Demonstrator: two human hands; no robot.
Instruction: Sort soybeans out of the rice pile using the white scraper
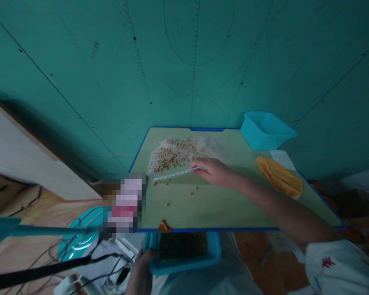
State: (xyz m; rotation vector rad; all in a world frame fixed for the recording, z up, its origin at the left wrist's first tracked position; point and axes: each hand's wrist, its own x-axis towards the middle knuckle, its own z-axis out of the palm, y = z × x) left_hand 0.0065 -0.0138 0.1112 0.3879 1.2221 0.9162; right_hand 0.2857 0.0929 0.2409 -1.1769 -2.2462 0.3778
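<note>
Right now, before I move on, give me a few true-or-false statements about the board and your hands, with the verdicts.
1. The right hand holds a thin white strip on the green board. True.
2. The left hand is empty. False: it holds a blue tray of dark grains at the board's near edge.
3. A heap of pale and brown grains lies on the far part of the board, beyond the strip. True.
4. The orange cloth lies inside the blue tub. False: it lies on the board, apart from the tub.
5. A few loose brown grains lie on the board on the near side of the strip. True.
</note>
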